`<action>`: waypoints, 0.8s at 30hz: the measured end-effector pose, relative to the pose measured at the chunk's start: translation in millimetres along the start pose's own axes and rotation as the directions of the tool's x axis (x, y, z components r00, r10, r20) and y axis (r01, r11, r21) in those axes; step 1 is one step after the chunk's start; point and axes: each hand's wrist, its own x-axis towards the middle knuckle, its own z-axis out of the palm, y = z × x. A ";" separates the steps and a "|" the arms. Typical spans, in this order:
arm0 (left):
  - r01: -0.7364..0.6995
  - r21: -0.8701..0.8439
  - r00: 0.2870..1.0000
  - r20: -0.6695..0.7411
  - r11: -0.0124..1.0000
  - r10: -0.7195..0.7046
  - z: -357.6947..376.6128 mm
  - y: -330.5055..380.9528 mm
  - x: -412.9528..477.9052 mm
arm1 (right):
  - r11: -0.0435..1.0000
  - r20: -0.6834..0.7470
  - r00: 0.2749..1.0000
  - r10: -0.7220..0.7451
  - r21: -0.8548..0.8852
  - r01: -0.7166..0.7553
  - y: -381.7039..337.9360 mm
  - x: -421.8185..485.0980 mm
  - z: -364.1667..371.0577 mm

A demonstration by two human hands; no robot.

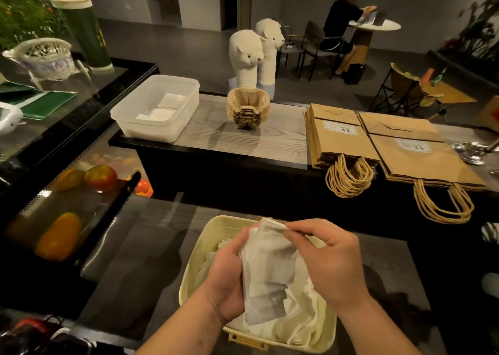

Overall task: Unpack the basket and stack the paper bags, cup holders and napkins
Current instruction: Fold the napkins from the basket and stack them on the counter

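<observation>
both hands [229,276] hold napkins [270,271] over basket [197,249].

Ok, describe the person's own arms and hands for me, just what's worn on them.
Both are bare: the left hand and right hand wear no gloves, rings or watch that shows, and the forearms are uncovered to the frame's edge, with no sleeve in view.

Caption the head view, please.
The left hand and right hand hold napkins over the basket; cup holders and paper bags lie stacked beyond.
</observation>
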 end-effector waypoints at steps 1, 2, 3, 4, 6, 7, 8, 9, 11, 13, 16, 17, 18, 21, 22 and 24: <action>-0.042 -0.027 0.999 -0.012 0.999 0.041 -0.5 2.7 1.6 | 0.999 0.037 0.999 -0.013 0.036 0.012 -6.5 0.4 -6.9; -0.086 -0.044 0.996 -0.022 0.995 0.085 -1.1 5.9 3.4 | 0.996 0.098 0.995 -0.013 0.086 0.004 -14.4 0.5 -15.4; -0.119 -0.046 0.993 -0.023 0.992 0.118 -1.2 9.1 4.8 | 0.987 0.169 0.986 -0.010 0.157 -0.017 -23.6 0.9 -24.3; -0.138 -0.042 0.990 -0.020 0.989 0.138 -0.7 11.7 5.8 | 0.969 0.238 0.971 -0.008 0.242 -0.051 -30.7 1.5 -32.8; -0.149 -0.022 0.989 -0.021 0.989 0.149 2.9 13.1 6.3 | 0.926 0.325 0.946 0.004 0.356 -0.127 -39.3 4.4 -42.4; -0.131 -0.010 0.991 -0.013 0.991 0.131 5.8 12.2 6.5 | 0.920 0.336 0.942 0.025 0.362 -0.153 -39.8 6.3 -41.9; -0.103 -0.001 0.995 0.008 0.995 0.103 8.5 10.8 6.7 | 0.920 0.327 0.943 0.059 0.348 -0.178 -35.8 7.5 -38.3; -0.073 0.000 0.997 0.034 0.997 0.073 11.6 8.3 6.2 | 0.924 0.317 0.943 0.104 0.320 -0.210 -30.6 7.7 -32.7; -0.015 -0.005 0.995 0.096 1.000 0.016 15.8 2.7 4.7 | 0.962 0.275 0.948 0.158 0.175 -0.211 -16.4 6.1 -18.6; 0.024 0.008 0.987 0.158 1.000 -0.025 16.8 -2.2 1.3 | 0.992 0.229 0.965 0.126 -0.038 -0.120 0.0 2.1 -9.5; -0.009 0.097 0.969 0.247 0.995 -0.015 15.9 -1.4 -4.7 | 0.971 0.260 0.961 0.092 -0.236 -0.029 9.2 2.7 -9.4; -0.013 0.159 0.960 0.279 0.987 -0.032 16.6 1.6 -6.4 | 0.974 0.305 0.941 0.149 -0.211 -0.086 7.6 5.5 -11.3; 0.003 0.219 0.951 0.302 0.976 -0.071 16.5 4.5 -7.1 | 0.973 0.367 0.906 0.212 -0.169 -0.159 6.7 9.6 -13.9; 0.062 0.363 0.930 0.317 0.930 -0.186 21.1 15.9 -8.0 | 0.949 0.615 0.730 0.298 -0.110 -0.295 7.1 29.1 -19.6; 0.074 0.412 0.939 0.278 0.908 -0.203 21.9 19.3 -6.9 | 0.943 0.678 0.668 0.308 -0.126 -0.307 7.1 35.6 -19.0; 0.109 0.473 0.948 0.215 0.874 -0.235 22.4 25.7 -2.1 | 0.937 0.728 0.599 0.334 -0.185 -0.298 6.2 47.6 -14.9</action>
